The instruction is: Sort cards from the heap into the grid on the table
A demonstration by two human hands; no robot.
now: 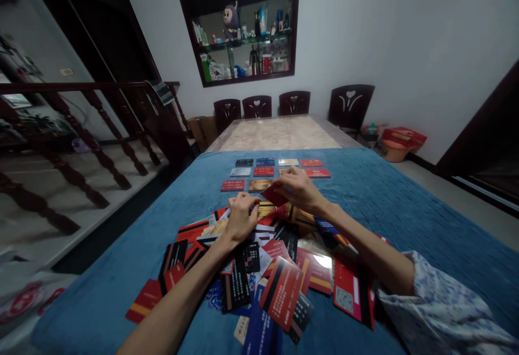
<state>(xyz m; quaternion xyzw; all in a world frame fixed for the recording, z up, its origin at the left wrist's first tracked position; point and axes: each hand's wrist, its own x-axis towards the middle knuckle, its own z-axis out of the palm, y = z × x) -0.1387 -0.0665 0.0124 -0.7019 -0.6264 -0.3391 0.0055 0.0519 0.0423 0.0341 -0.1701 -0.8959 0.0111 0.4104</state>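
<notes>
My right hand (300, 188) pinches a red card (274, 195) between thumb and fingers, tilted above the far edge of a card pile. Close by on the left, my left hand (242, 215) rests on the pile with its fingers curled down; whatever is under the fingertips is hidden. The loose pile spreads toward me, with a red striped card (281, 292), a black card (235, 286) and a blue card (261, 325) among several others. Beyond my hands, cards lie in neat rows, including a red card (263, 172), a white card (240, 172) and a gold card (259, 185).
A blue cloth (162, 268) covers the near part of the table, whose marble-like top (279, 132) shows beyond. Dark chairs (257, 107) stand at the far end. A wooden railing (93, 114) runs along the left. White plastic bags (28, 301) sit at lower left.
</notes>
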